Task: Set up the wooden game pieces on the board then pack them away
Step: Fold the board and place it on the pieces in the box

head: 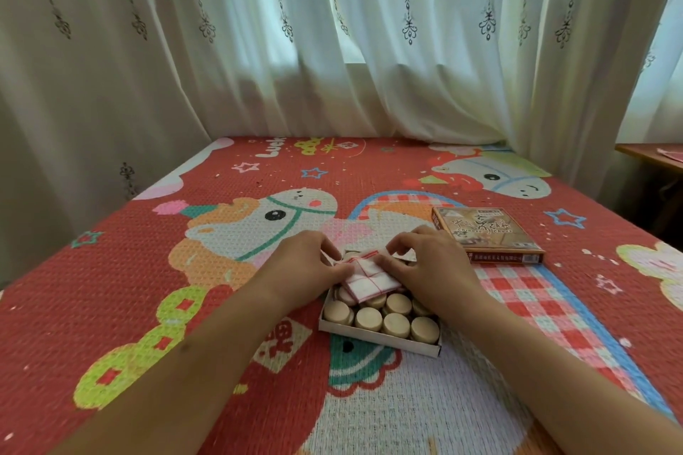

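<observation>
Starting close in: looking at an open box [380,339] sitting on the mat [140,270], packed tight with round pieces [396,324] lying flat, probably for keeping them from rattling.

Pinching a folded board [369,279] right on top of the far rows, using both hands: left hand [303,262] gripping its left edge with curled fingers, right hand [432,270] curling over the right side and pressing the fold. Guessing at either lifting it out for setup or tucking it in for packing, honestly not managing to tell which. Keeping 2 hands on it likely for stopping the folds from springing open.

Further back, spotting the lid [488,233] parked off right, staying clear of the work. Beyond that, just seeing a curtain [332,48].
</observation>
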`<state>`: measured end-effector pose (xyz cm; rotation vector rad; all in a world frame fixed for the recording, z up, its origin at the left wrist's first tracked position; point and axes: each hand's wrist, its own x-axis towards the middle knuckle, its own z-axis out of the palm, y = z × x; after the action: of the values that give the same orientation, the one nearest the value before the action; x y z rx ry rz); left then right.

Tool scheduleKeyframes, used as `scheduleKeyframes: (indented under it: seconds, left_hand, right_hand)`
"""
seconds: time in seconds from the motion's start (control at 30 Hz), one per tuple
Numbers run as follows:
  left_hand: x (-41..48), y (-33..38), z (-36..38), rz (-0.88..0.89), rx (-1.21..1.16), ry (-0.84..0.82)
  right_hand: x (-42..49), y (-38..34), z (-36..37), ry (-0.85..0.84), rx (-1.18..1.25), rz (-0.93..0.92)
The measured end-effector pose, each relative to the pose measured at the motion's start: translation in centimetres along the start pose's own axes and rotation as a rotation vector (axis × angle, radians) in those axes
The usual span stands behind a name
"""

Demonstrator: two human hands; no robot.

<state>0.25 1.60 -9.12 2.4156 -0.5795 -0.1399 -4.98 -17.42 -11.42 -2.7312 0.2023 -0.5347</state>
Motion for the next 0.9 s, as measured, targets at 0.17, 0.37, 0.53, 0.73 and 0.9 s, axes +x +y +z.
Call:
scheduleKeyframes:
  seconds: [0.17, 0.37, 0.53, 0.73, 0.9]
  left_hand:
    - [0.1, 0.1, -0.2, 0.012, -0.157, 0.045]
    - [0.2, 0.4, -0.8, 0.054, -0.424, 0.004]
    - [0.1, 0.4, -1.0, 0.069, -0.515, -0.02]
    - [0.1, 0.6, -0.7, 0.038, -0.64, -0.094]
    - [-0.2, 1.0, -0.5, 0.079, -0.607, -0.103]
  right_hand:
    - [0.4, 0.4, 0.0, -0.056, 0.122, 0.022]
    - [0.5, 0.5, -1.6, -0.148, 0.679, 0.003]
    - [0.3, 0.6, -2.5, -0.142, 0.747, -0.055]
    - [0.0, 0.1, -2.9, -0.058, 0.903, 0.023]
    - [-0.3, -0.2, -3.3, -0.121, 0.932, 0.078]
